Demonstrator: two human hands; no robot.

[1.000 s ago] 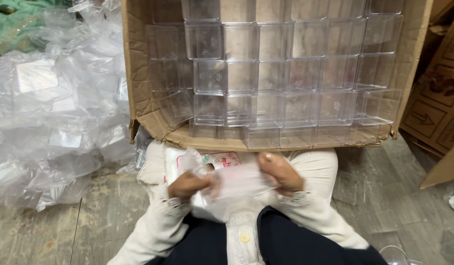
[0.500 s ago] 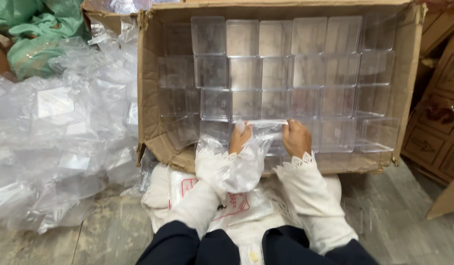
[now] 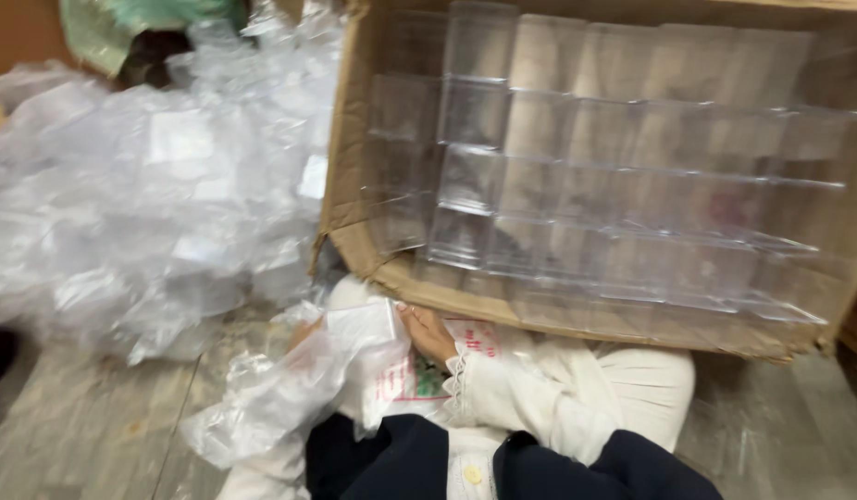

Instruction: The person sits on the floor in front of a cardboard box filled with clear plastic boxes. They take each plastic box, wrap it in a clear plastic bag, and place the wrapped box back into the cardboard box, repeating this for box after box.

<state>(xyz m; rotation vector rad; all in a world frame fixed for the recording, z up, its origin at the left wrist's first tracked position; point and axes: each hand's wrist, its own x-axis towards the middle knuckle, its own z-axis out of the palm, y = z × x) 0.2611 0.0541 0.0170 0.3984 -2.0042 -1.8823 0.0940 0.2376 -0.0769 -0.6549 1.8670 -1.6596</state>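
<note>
1. Nearest the camera: the person's dark-trousered legs (image 3: 391, 458) and a white sleeve with a lace cuff (image 3: 503, 393), seen from above.
2. Right hand (image 3: 430, 333): fingers curled on the edge of a crumpled clear plastic bag (image 3: 290, 389), pinching it at the top, just beside the near wall of the box.
3. Left hand (image 3: 304, 335): almost wholly hidden behind the bag; only a sliver shows at the bag's left edge. Cannot tell whether it is clenched or loose.
4. The bag hangs over the person's lap and trails down-left toward the floor, with a flat white patch near its top.
5. Under the hands lies a white sack (image 3: 623, 380) with red and green print, pressed against the box front.
6. Grey wood-grain floor (image 3: 86, 435) shows at lower left and lower right.
7. Left, further out: a large heap of loose clear plastic bags (image 3: 142, 204), touching the box's left wall.
8. Beyond the hands: an open cardboard box (image 3: 341, 204), filled with clear plastic containers (image 3: 586, 176) packed in rows, edges touching. Image is motion-blurred here; count not readable.
9. Farthest, top left: a green bag (image 3: 132, 23), partly behind the heap.
</note>
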